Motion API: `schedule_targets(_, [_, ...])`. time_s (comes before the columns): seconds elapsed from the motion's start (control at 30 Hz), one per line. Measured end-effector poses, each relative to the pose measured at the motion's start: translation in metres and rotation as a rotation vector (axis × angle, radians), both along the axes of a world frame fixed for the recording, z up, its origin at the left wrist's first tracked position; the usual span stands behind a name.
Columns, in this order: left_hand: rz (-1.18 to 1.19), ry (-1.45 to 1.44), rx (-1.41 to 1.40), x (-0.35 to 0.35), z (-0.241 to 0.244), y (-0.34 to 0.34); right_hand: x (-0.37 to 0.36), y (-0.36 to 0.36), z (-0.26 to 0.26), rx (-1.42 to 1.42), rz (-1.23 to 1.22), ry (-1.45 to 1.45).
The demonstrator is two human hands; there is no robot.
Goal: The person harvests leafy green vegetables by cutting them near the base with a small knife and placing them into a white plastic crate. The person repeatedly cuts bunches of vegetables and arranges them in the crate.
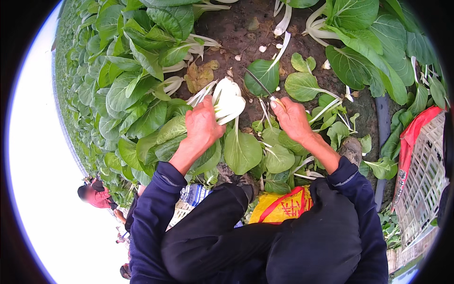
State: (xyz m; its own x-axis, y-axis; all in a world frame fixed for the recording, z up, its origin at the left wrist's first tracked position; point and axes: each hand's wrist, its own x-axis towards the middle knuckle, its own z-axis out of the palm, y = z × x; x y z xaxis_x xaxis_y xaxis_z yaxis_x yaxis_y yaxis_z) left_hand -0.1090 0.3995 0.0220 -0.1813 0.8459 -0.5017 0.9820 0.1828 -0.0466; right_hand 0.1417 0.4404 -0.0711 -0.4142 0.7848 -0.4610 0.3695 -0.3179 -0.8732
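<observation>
My left hand (203,122) grips a head of bok choy (228,99) by its stalks, its white base turned away from me over the bare soil. In my right hand (292,119) is a small knife (260,83) with a pale handle, the thin blade pointing up and to the left, apart from the held bok choy. Beyond the blade, and partly behind it, a loose green leaf (260,72) with a white stalk lies on the dirt. More trimmed leaves (280,158) are scattered below my right hand, near my feet.
Rows of standing bok choy (138,88) fill the left. More large plants (365,39) are at upper right. A white plastic crate (420,170) with red fabric stands at right, beside a dark hose (383,124). A yellow bag (283,207) lies between my legs. Other people (97,195) are at lower left.
</observation>
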Motion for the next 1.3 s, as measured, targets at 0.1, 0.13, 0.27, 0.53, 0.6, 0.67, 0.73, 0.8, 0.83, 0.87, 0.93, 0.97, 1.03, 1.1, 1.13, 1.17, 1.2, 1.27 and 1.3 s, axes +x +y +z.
schedule_targets(0.1, [0.038, 0.014, 0.034, 0.014, -0.013, -0.005, -0.003, 0.001, -0.002, 0.053, -0.041, -0.008])
schedule_targets(0.13, [0.146, -0.052, 0.024, 0.018, -0.015, -0.006, -0.004, 0.002, -0.004, 0.082, -0.034, -0.025])
schedule_targets(0.27, [0.218, -0.077, 0.078, 0.006, -0.025, -0.011, -0.008, -0.001, -0.005, 0.067, -0.041, 0.002])
schedule_targets(0.53, [0.059, -0.336, 0.040, 0.001, 0.015, -0.021, -0.021, 0.015, -0.006, 0.019, 0.018, 0.047])
schedule_targets(0.6, [-0.018, -0.414, 0.094, 0.004, 0.032, -0.032, -0.021, 0.014, -0.007, 0.023, 0.020, 0.041])
schedule_targets(0.67, [-0.016, -0.527, 0.107, 0.011, 0.054, -0.035, -0.014, 0.018, 0.000, 0.079, 0.025, -0.007])
schedule_targets(0.73, [0.029, -0.629, 0.093, 0.012, 0.071, -0.043, -0.003, 0.016, 0.009, 0.272, 0.051, -0.152])
schedule_targets(0.8, [0.105, -0.779, 0.146, 0.009, 0.087, -0.047, 0.009, 0.015, 0.016, 0.482, 0.228, -0.431])
schedule_targets(0.83, [0.141, -0.854, 0.175, 0.009, 0.096, -0.046, 0.012, 0.016, 0.024, 0.545, 0.248, -0.475])
schedule_targets(0.87, [0.214, -0.896, 0.159, 0.011, 0.106, -0.044, 0.017, 0.015, 0.034, 0.610, 0.268, -0.518])
schedule_targets(0.93, [0.362, -1.044, 0.195, 0.004, 0.120, -0.048, 0.020, 0.025, 0.064, 0.571, 0.254, -0.439])
schedule_targets(0.97, [0.431, -1.127, 0.212, 0.003, 0.125, -0.049, 0.017, 0.029, 0.079, 0.365, 0.220, -0.153])
schedule_targets(1.03, [0.608, -1.320, 0.149, 0.000, 0.138, -0.046, 0.004, 0.033, 0.115, -0.058, 0.154, 0.411])
schedule_targets(1.1, [0.652, -1.462, 0.235, 0.009, 0.146, -0.039, -0.016, 0.034, 0.131, -0.042, 0.262, 0.572])
schedule_targets(1.13, [0.782, -1.532, 0.224, 0.014, 0.140, -0.042, -0.025, 0.034, 0.147, -0.143, 0.303, 0.708])
schedule_targets(1.17, [0.913, -1.599, 0.208, 0.020, 0.133, -0.044, -0.034, 0.033, 0.162, -0.247, 0.343, 0.841])
schedule_targets(1.2, [0.971, -1.625, 0.218, 0.028, 0.131, -0.040, -0.037, 0.030, 0.170, -0.215, 0.347, 0.713])
schedule_targets(1.27, [1.066, -1.635, 0.178, 0.031, 0.120, -0.046, -0.044, 0.016, 0.157, -0.012, 0.324, 0.486])
schedule_targets(1.3, [1.101, -1.666, 0.143, 0.031, 0.111, -0.050, -0.044, 0.010, 0.156, -0.057, 0.292, 0.471])
